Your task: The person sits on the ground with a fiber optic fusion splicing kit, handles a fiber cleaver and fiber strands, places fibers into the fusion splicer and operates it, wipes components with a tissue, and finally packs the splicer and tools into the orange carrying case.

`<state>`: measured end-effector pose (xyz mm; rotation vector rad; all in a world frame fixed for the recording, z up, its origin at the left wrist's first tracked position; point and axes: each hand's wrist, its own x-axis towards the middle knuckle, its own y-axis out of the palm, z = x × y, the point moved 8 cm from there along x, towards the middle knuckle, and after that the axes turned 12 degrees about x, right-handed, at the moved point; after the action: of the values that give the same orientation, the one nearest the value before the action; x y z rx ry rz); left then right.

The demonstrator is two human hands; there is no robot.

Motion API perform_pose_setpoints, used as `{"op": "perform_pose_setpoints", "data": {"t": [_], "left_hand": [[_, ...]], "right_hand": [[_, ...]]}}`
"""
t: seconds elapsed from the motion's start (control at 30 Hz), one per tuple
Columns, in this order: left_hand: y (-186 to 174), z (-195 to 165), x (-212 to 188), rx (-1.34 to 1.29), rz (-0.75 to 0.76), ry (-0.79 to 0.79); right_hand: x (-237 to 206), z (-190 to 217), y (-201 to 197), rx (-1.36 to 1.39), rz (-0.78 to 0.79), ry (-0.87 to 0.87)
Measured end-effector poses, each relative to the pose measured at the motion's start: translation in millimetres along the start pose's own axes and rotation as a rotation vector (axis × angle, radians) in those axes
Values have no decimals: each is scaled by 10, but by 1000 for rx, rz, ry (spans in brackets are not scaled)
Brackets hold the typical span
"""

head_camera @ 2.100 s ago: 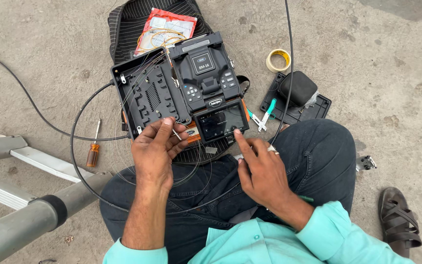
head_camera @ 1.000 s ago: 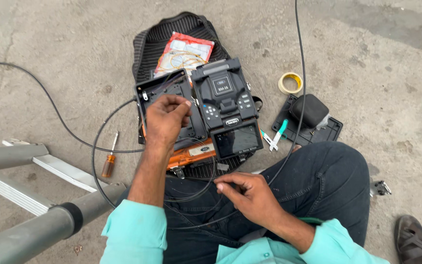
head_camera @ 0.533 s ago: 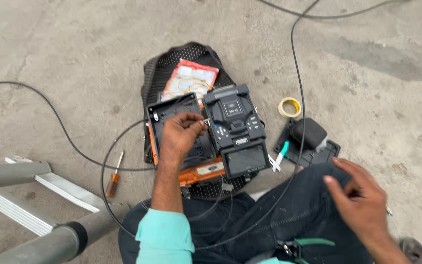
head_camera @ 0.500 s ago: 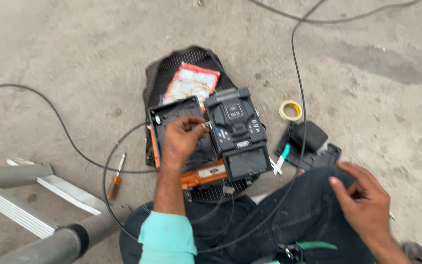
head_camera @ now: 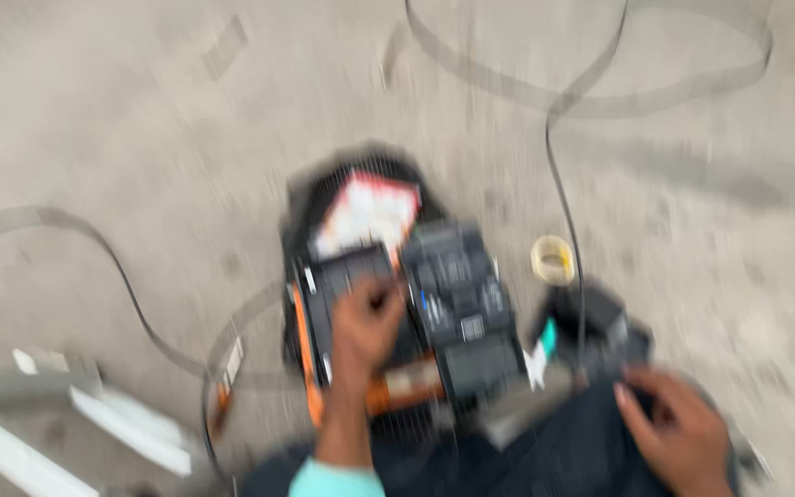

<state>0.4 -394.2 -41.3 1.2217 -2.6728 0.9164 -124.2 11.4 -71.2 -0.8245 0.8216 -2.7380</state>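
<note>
Everything is smeared, because my head has swung up and back since half a second ago and the whole kit now sits lower in view. Far left on the concrete floor (head_camera: 121, 120) lie the pale ladder rails (head_camera: 94, 414), and beside them the screwdriver (head_camera: 221, 396), only an orange streak now. The black cable (head_camera: 131, 294) loops past it toward the tray.

My left hand (head_camera: 368, 322) has stayed put: it rests on the black fibre tray (head_camera: 338, 276) with the orange edge, fingers curled, though the blur hides whether they pinch anything. Behind the tray is the red-and-white packet (head_camera: 367, 212); touching its right side is the dark splicing machine (head_camera: 462, 304).

Further right are the roll of yellow tape (head_camera: 553, 260) and the black case (head_camera: 591, 322). My right hand (head_camera: 678, 437) has left my lap and now lies over my right knee near that case, fingers spread, holding nothing I can make out. So the work on the tray seems paused while that hand goes elsewhere.
</note>
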Motion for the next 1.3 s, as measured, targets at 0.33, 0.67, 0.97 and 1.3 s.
{"op": "perform_pose_setpoints", "data": {"t": [0.33,0.67,0.97,1.3], "left_hand": [[130,76,58,-12,82,-178],[141,-25,72,47,54,-93],[202,-70,51,5,38,-33],[228,-83,6,12,19,93]], "right_hand": [[102,124,87,1,79,-1],[123,97,84,-25,66,10],[131,90,71,-30,81,-1],[206,79,124,21,150,68]]}}
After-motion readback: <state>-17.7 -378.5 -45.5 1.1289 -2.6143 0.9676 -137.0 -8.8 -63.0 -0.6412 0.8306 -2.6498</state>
